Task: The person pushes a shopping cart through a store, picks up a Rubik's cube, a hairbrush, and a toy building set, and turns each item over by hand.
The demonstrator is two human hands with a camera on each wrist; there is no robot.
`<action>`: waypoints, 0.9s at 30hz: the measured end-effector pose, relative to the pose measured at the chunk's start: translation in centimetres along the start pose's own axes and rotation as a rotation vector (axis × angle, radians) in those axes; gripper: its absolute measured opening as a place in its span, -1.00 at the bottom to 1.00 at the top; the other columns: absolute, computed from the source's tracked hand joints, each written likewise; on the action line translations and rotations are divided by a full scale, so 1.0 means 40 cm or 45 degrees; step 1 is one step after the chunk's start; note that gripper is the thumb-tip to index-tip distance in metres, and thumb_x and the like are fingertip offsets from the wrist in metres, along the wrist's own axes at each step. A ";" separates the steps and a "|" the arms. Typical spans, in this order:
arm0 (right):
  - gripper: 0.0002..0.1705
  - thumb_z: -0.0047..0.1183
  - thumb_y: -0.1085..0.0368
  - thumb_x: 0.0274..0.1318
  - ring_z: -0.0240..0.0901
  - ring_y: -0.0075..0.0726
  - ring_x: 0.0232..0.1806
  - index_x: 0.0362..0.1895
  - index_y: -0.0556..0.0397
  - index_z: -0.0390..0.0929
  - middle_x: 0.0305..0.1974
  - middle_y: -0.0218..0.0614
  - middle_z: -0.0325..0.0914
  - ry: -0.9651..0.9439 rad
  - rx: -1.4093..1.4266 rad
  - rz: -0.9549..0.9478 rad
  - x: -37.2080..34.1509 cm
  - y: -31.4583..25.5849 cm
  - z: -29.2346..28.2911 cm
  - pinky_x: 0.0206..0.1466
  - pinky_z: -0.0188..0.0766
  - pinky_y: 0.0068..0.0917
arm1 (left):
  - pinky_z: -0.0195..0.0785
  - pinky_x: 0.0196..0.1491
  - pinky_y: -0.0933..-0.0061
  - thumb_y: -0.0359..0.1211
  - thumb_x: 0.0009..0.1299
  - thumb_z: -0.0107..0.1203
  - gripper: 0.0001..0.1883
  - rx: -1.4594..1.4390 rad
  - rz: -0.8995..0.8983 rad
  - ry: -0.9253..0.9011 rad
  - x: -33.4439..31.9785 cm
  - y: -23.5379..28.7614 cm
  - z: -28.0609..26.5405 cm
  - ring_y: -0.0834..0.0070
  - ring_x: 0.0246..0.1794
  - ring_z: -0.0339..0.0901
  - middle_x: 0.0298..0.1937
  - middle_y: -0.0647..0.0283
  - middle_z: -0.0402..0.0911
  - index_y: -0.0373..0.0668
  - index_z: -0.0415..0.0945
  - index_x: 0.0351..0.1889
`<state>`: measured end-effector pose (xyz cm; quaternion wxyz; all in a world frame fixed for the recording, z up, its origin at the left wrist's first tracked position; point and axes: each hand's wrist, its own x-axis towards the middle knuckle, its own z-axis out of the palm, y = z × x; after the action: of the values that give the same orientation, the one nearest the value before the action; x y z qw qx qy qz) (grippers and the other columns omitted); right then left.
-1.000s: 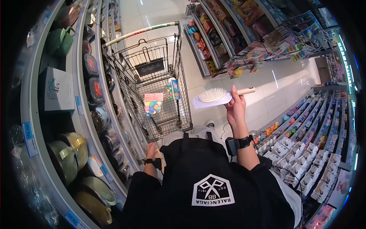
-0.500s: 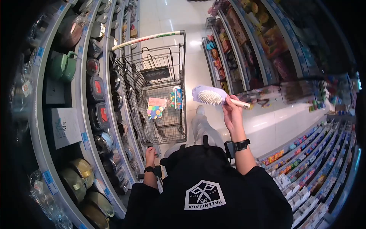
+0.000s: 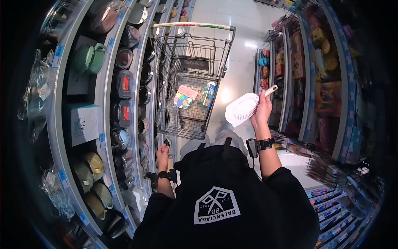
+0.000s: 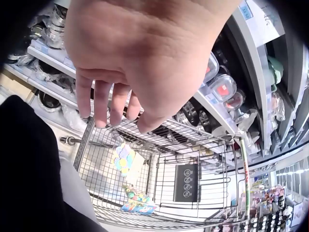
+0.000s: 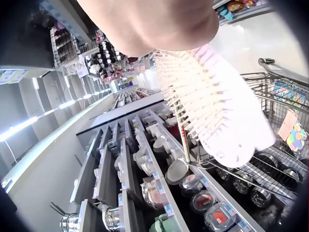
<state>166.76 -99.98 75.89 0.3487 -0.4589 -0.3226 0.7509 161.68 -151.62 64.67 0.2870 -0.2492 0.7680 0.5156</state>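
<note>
My right hand (image 3: 263, 111) grips the pale handle of a hairbrush (image 3: 244, 108), its bristles facing up, beside the cart's right side. In the right wrist view the brush head (image 5: 212, 106) spreads out below the palm (image 5: 159, 24). My left hand (image 3: 162, 155) hangs at the cart's near left corner, fingers loosely bent, holding nothing. The left wrist view shows that hand (image 4: 140, 63) in front of the cart, its fingers hanging down. Inside the wire cart (image 3: 194, 133) lie a packet with colourful round shapes (image 3: 182, 101) and a blue and green packet (image 3: 209, 95).
Shelves (image 3: 107, 87) of pots and lidded containers run close along the left side. More shelves (image 3: 304, 83) with colourful packages stand on the right. Tiled floor (image 3: 238, 68) lies between the cart and the right shelves. Small goods hang at the lower right.
The view has swung, so cart and shelves appear further right. The brush has tilted, its handle now pointing up to the right. My left hand no longer appears against the cart's near edge.
</note>
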 end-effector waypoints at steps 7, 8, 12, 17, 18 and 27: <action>-0.69 0.09 0.12 0.47 0.57 -0.49 -0.34 0.04 0.10 0.55 -0.32 -0.38 0.61 -0.102 -0.030 0.015 0.095 0.032 0.188 -0.23 0.55 -0.49 | 0.34 -0.26 0.60 -0.31 0.48 0.18 -0.63 -0.016 0.066 -0.023 0.168 0.136 0.020 0.67 -0.23 0.53 -0.14 0.42 0.62 -0.17 0.49 0.21; -0.69 0.09 0.12 0.46 0.58 -0.49 -0.34 0.04 0.10 0.55 -0.32 -0.38 0.61 -0.084 -0.019 0.005 0.099 0.038 0.214 -0.23 0.56 -0.49 | 0.33 -0.24 0.62 -0.32 0.48 0.17 -0.63 -0.056 0.106 -0.087 0.235 0.129 0.026 0.67 -0.22 0.52 -0.13 0.41 0.62 -0.18 0.48 0.21; -0.68 0.11 0.13 0.45 0.50 -0.58 -0.36 0.04 0.13 0.56 -0.36 -0.43 0.57 0.079 0.014 -0.058 0.085 0.019 0.335 -0.28 0.46 -0.56 | 0.37 -0.16 0.53 -0.24 0.47 0.17 -0.57 0.143 0.046 -0.270 0.404 0.234 0.084 0.55 -0.14 0.57 -0.06 0.31 0.63 -0.18 0.47 0.24; -0.65 0.12 0.15 0.44 0.52 -0.57 -0.31 0.10 0.16 0.55 -0.30 -0.41 0.58 0.122 -0.147 -0.193 0.129 -0.020 0.356 -0.22 0.48 -0.57 | 0.40 -0.12 0.37 -0.16 0.44 0.18 -0.55 0.260 -0.194 -0.433 0.595 0.310 0.156 0.47 -0.04 0.58 0.00 0.30 0.63 -0.11 0.48 0.23; -0.64 0.12 0.16 0.44 0.54 -0.56 -0.28 0.11 0.15 0.54 -0.30 -0.41 0.58 0.169 -0.146 -0.226 0.143 -0.033 0.361 -0.20 0.50 -0.56 | 0.40 -0.12 0.37 -0.16 0.44 0.18 -0.55 0.285 -0.193 -0.447 0.622 0.333 0.172 0.47 -0.04 0.58 0.00 0.30 0.63 -0.11 0.48 0.23; -0.50 0.20 0.25 0.39 0.47 -0.62 -0.32 0.23 0.18 0.27 -0.35 -0.44 0.55 0.296 -0.168 -0.342 0.461 -0.122 0.390 -0.28 0.40 -0.58 | 0.39 -0.21 0.40 -0.18 0.44 0.19 -0.62 0.318 -0.119 -0.431 0.738 0.570 0.403 0.53 -0.18 0.59 -0.10 0.39 0.63 -0.09 0.51 0.16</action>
<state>147.43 -84.77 77.04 0.4498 -0.5172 -0.3869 0.6168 128.17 -131.27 53.98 0.4643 -0.1569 0.7543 0.4369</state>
